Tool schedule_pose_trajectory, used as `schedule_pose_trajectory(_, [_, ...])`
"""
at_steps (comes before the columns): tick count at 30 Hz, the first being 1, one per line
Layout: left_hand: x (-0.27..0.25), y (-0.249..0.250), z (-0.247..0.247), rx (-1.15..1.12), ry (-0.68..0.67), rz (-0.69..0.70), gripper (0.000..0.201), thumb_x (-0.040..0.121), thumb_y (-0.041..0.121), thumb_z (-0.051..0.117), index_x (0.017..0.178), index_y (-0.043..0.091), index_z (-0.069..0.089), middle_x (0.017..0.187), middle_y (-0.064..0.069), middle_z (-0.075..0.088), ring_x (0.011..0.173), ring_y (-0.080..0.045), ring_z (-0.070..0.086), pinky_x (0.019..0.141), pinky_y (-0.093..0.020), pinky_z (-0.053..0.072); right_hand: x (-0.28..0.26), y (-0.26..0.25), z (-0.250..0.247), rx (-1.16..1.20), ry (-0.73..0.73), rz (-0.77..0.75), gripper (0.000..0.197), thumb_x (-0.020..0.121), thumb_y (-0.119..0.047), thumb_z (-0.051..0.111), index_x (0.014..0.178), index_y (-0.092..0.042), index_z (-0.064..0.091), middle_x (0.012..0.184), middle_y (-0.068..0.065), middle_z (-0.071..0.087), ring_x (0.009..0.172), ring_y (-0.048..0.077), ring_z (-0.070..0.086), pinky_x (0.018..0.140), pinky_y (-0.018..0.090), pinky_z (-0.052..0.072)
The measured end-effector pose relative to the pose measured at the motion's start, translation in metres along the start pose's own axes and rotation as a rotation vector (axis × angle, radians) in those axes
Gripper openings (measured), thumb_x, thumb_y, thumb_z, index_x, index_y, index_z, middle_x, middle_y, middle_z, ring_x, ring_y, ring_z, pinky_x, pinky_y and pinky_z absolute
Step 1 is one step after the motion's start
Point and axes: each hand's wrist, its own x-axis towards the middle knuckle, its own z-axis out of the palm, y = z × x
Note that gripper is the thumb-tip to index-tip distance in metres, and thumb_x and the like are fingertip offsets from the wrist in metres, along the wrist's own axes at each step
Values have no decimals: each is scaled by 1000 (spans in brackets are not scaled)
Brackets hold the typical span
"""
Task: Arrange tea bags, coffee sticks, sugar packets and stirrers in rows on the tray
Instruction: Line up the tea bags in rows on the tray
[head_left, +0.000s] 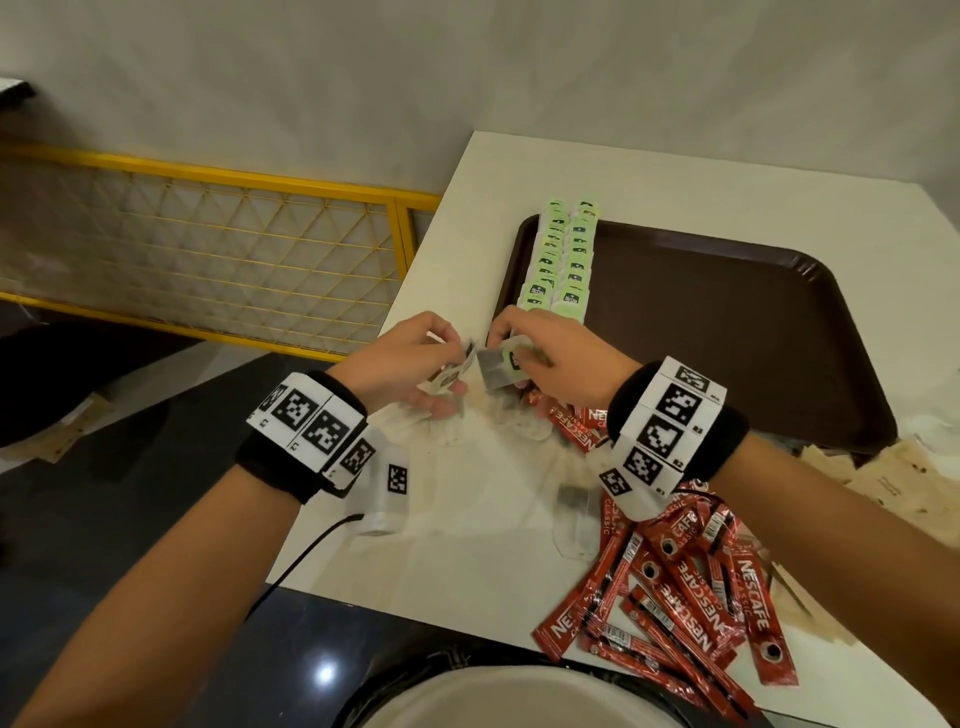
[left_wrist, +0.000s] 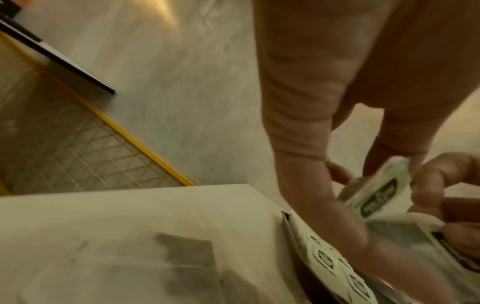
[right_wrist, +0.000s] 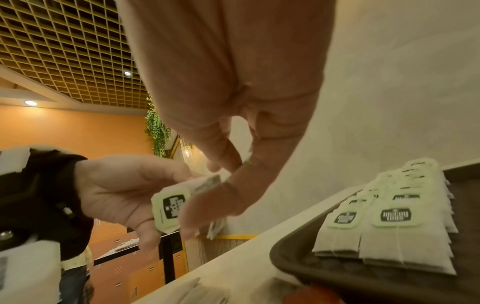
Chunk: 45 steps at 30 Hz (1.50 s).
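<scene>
Right hand (head_left: 545, 358) grip pinching 1 tea bag (head_left: 501, 366); left hand (head_left: 410, 364) grip pinching a few more (head_left: 452, 371), just beside. Both above the counter (head_left: 467, 519), off the near left corner of the tray (head_left: 727, 332). The 2 tea-bag rows (head_left: 563, 260) lying straight ahead, long axis running away; right hand nearer, likely placing next.

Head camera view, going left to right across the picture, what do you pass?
Yellow railing → left hand holding tea bags → right hand holding a tea bag → brown tray → brown paper packets.
</scene>
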Motion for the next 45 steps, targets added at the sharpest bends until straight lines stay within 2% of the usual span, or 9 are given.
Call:
schedule_pose_trajectory(5, [5, 10, 8, -31, -130, 77, 19, 85, 17, 67, 98, 8, 57, 95, -7, 62, 82, -15, 65, 68, -25, 58, 1, 8, -8, -23, 33, 14, 26, 96, -3, 39, 110, -13, 59, 107, 14, 50, 78, 24, 62, 60, 23, 54])
schedule_pose_trajectory(13, [22, 18, 10, 175, -44, 285, 5, 88, 6, 63, 89, 10, 65, 101, -13, 67, 82, -19, 67, 87, -28, 54, -2, 27, -26, 13, 137, 106, 28, 84, -3, 61, 108, -17, 59, 94, -2, 57, 75, 5, 52, 61, 0, 39])
schedule_pose_trajectory(17, [33, 30, 9, 575, 28, 311, 24, 96, 28, 52, 106, 13, 67, 108, -8, 67, 87, -22, 67, 82, -33, 54, -4, 36, -44, 48, 233, 176, 12, 80, -9, 68, 84, -20, 65, 86, -8, 60, 75, 0, 53, 72, 16, 43])
schedule_pose_trajectory(21, [38, 45, 9, 925, -135, 352, 33, 99, 29, 44, 125, 19, 61, 124, -6, 60, 106, -24, 54, 82, -26, 35, -9, 39, -56, 64, 222, 203, 10, 77, -15, 73, 75, -19, 65, 108, -8, 58, 102, 13, 56, 93, 30, 45])
schedule_pose_trajectory(27, [50, 60, 16, 902, -156, 390, 26, 92, 20, 59, 117, 15, 65, 91, 4, 62, 74, -17, 60, 69, -22, 46, -8, 49, -57, 240, 110, 301, 12, 82, -8, 68, 81, -16, 61, 96, 11, 67, 85, 21, 62, 72, 31, 54])
schedule_pose_trajectory(31, [70, 63, 23, 853, -156, 406, 25, 88, 17, 64, 112, 12, 67, 79, 8, 60, 76, -11, 58, 62, -17, 48, 4, 61, -52, 296, 63, 381, 12, 83, -5, 66, 87, -14, 59, 89, 4, 62, 78, 17, 59, 59, 22, 53])
schedule_pose_trajectory(35, [86, 65, 29, 926, -215, 392, 24, 89, 8, 61, 111, 13, 68, 100, -5, 63, 75, -6, 54, 67, -15, 48, 19, 66, -48, 354, 70, 443, 12, 83, 2, 64, 91, -5, 59, 87, 7, 59, 73, 17, 60, 57, 17, 54])
schedule_pose_trajectory(39, [98, 64, 34, 1050, -184, 378, 31, 86, 4, 63, 116, 15, 66, 120, -6, 61, 100, -14, 58, 85, -21, 42, 35, 68, -45, 299, 41, 497, 21, 81, 2, 67, 100, -3, 60, 97, 14, 60, 87, 26, 65, 82, 36, 57])
schedule_pose_trajectory(45, [110, 51, 40, 1046, -90, 390, 35, 80, 7, 72, 113, 12, 64, 119, -8, 60, 106, -19, 56, 84, -23, 40, 44, 68, -37, 75, 45, 526, 24, 82, -4, 68, 104, -5, 60, 91, 4, 55, 76, 20, 63, 69, 26, 56])
